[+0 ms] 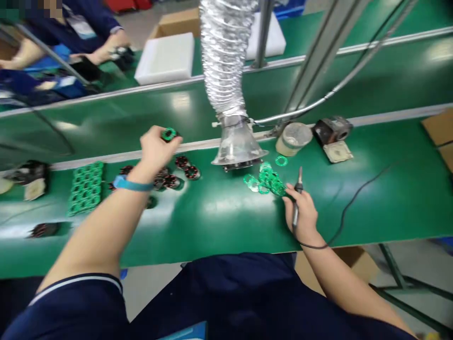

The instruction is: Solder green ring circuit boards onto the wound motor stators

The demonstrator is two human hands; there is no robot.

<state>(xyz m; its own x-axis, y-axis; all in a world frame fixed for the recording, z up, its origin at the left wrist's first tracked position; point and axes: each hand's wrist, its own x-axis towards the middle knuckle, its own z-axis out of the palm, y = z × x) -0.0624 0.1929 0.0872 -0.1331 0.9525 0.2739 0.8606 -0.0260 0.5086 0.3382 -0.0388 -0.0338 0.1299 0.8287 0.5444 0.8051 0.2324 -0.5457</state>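
At the far left, a dark, blocky stand [37, 172] with a pale, squarish pad is being supported by the glossy green bench [219, 226]. Nearer the front edge, 1 copper-wound part [44, 230] is being kept on its side. Beside these, a flat green panel [86, 189] is being patterned by rows of round, dark-centred openings. Above the bench, a small round piece [170, 135] with a green ring face is being pinched between the thumb and fingers of the left hand [157, 147]; its underside is being hidden by the grip. Below that hand, stubby cylindrical cores [171, 181] with coppery windings are being grouped loosely. In the middle, a clear, cone-shaped hood [239, 144] is being hung from a crinkled silvery duct [226, 61]. To its right, thin green rings [272, 180] are being heaped near a cloudy, round tub [294, 138]. A slim soldering iron [296, 212] is being gripped by the right hand [306, 215], tip pointing away; whether the rings are being touched by its fingertips cannot be told.
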